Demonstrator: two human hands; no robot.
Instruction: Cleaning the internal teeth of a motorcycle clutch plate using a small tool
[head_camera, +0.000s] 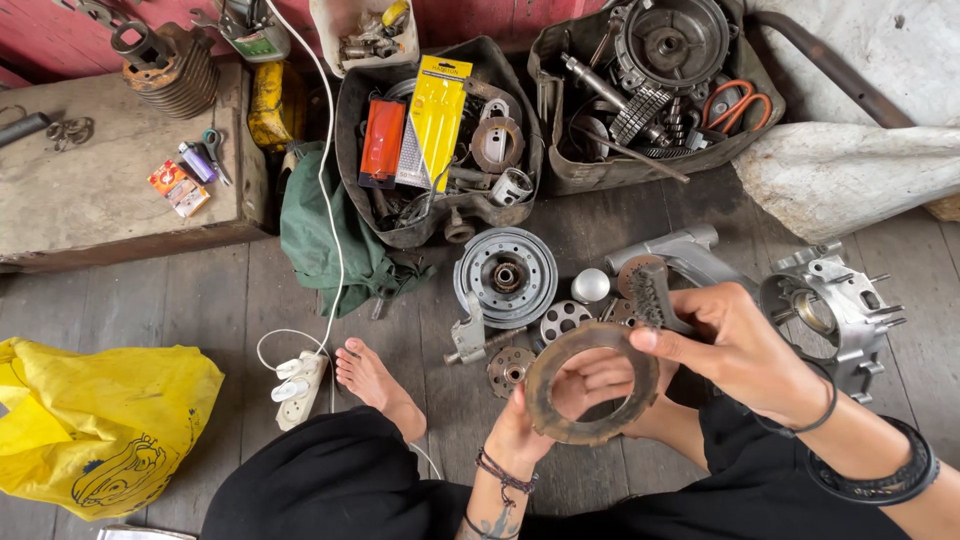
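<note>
Head view looking straight down at someone sitting on a wooden floor with engine bits all over. Left hand has its grip closed round the lower edge of a rusty brown ring-shaped plate, holding it up on edge over the lap, fingers showing through the hole. Right hand is closed on a small wire brush, bristle end sitting right at the top rim of the ring, touching or very nearly, hard to say.

Just past the ring on the floor: a round grey hub, a couple of small holed discs and a shiny metal dome. A grey engine casing sits to the right of the brush hand. Further back are two worn bags of parts, one with a yellow packet, the other with orange-handled scissors. A yellow plastic bag lies at far left, a white power strip beside a bare foot.
</note>
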